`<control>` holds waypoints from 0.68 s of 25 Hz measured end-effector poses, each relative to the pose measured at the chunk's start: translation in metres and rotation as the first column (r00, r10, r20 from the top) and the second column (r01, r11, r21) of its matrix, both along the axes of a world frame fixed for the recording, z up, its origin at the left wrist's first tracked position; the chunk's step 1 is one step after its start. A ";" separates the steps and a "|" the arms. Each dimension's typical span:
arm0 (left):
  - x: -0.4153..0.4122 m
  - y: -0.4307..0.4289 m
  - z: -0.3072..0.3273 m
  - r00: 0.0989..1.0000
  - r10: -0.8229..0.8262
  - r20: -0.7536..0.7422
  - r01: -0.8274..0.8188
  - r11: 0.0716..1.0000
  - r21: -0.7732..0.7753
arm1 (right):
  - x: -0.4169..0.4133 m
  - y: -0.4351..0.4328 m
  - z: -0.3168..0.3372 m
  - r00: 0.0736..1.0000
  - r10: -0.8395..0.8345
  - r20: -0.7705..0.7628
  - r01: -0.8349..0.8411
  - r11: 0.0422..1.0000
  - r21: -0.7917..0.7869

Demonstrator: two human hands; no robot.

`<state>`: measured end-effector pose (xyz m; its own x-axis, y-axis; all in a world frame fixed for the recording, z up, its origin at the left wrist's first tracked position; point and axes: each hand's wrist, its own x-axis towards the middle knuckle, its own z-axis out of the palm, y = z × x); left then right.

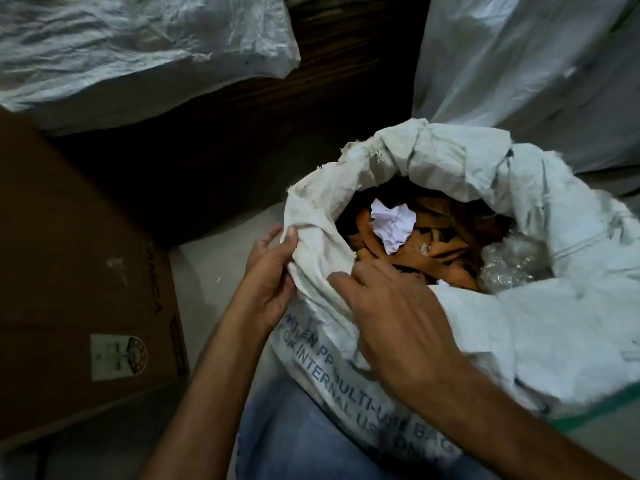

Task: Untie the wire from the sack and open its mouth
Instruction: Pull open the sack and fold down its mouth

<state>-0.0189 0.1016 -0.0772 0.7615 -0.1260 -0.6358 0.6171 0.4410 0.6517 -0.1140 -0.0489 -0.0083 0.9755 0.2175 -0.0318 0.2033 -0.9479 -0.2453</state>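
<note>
Left hand (268, 271): clamped on sack (519, 327) rim, 9 o'clock.
Right hand (398, 317): grip unclear.
Risk: rim slips, mouth collapses.

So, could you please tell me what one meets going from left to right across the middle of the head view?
Brown cardboard box → left hand gripping the white woven sack's rim → crumpled white paper → clear crinkled plastic.

Pale floor (204, 271) under cardboard box (69, 271), open printed sack (519, 306), other sacks (519, 81).
</note>
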 end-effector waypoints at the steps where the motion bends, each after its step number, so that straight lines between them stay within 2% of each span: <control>1: -0.007 -0.004 0.008 0.992 -0.088 0.093 0.053 0.944 0.326 | -0.011 0.002 -0.006 0.995 0.041 0.088 -0.038 0.999 -0.039; 2: -0.014 -0.005 0.014 0.960 -0.235 0.150 0.078 0.743 0.665 | -0.020 0.002 -0.010 0.981 0.078 0.178 -0.064 0.994 -0.084; 3: -0.024 -0.003 0.022 0.905 -0.394 0.162 0.060 0.495 0.867 | -0.030 0.002 -0.013 0.957 0.105 0.269 -0.074 0.990 -0.124; 4: -0.031 0.000 0.028 0.852 -0.510 0.116 0.074 0.338 0.938 | -0.038 0.000 -0.016 0.929 0.120 0.349 -0.072 0.986 -0.148; 5: -0.041 0.000 0.037 0.819 -0.571 0.056 0.144 0.298 0.944 | -0.049 0.000 -0.019 0.898 0.132 0.420 -0.068 0.984 -0.164; 6: -0.049 0.000 0.038 0.801 -0.599 0.012 0.222 0.316 0.922 | -0.059 0.001 -0.024 0.875 0.167 0.454 -0.086 0.977 -0.193; 8: -0.067 -0.004 0.032 0.770 -0.638 0.005 0.298 0.366 0.882 | -0.084 0.006 -0.032 0.888 0.246 0.389 -0.148 0.953 -0.264; 10: -0.086 -0.014 0.022 0.798 -0.601 0.032 0.358 0.517 0.777 | -0.112 0.003 -0.032 0.958 0.233 0.169 -0.189 0.952 -0.242; 11: -0.093 -0.018 0.019 0.852 -0.522 0.034 0.365 0.641 0.676 | -0.124 -0.006 -0.027 0.980 0.187 0.072 -0.170 0.966 -0.194; 13: -0.103 -0.016 0.013 0.958 -0.285 0.035 0.260 0.913 0.313 | -0.138 -0.029 -0.012 0.998 0.061 0.019 -0.057 0.982 -0.178; 14: -0.104 -0.013 0.012 0.984 -0.176 0.016 0.174 0.980 0.092 | -0.137 -0.043 -0.006 0.998 0.017 0.053 -0.005 0.975 -0.220; 15: -0.105 -0.009 0.010 0.998 -0.061 -0.028 0.056 0.987 -0.147 | -0.135 -0.055 -0.002 0.996 0.009 0.089 0.016 0.961 -0.276; 16: -0.107 -0.005 0.009 0.996 0.033 -0.078 -0.056 0.945 -0.321 | -0.130 -0.062 -0.001 0.991 0.022 0.129 0.019 0.953 -0.303; 17: -0.111 -0.004 0.009 0.993 0.062 -0.102 -0.097 0.915 -0.391 | -0.126 -0.066 -0.004 0.984 0.040 0.173 0.017 0.949 -0.314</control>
<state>-0.1300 0.0973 -0.0679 0.7245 -0.3211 -0.6099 0.6146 0.7014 0.3609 -0.2402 -0.1144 -0.0119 0.9693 0.2356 0.0707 0.2278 -0.9681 0.1040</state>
